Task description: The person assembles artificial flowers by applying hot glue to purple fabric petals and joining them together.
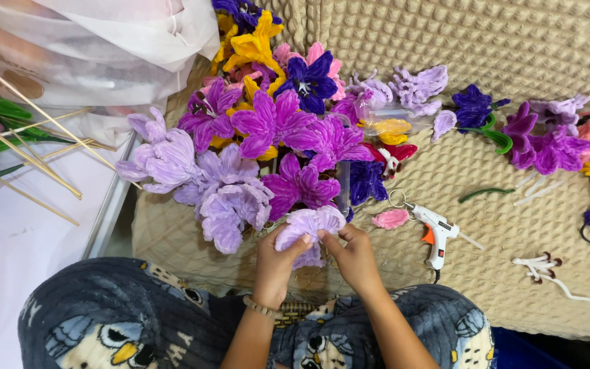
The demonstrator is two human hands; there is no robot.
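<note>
A lilac fuzzy flower (311,223) made of pipe-cleaner petals sits between both hands just above my lap. My left hand (276,263) pinches its lower left petal from beneath. My right hand (354,256) grips its right side, thumb and fingers closed on the petals. Directly beyond lies a heap of finished flowers (268,143) in purple, lilac, magenta, yellow and pink on the beige textured mat (500,225).
A white glue gun (436,234) lies right of my right hand, beside a pink petal piece (391,219). More flowers (548,140) lie at far right, white stamens (548,270) below. Wooden sticks (35,147) and green stems lie at left, a plastic bag (104,48) above.
</note>
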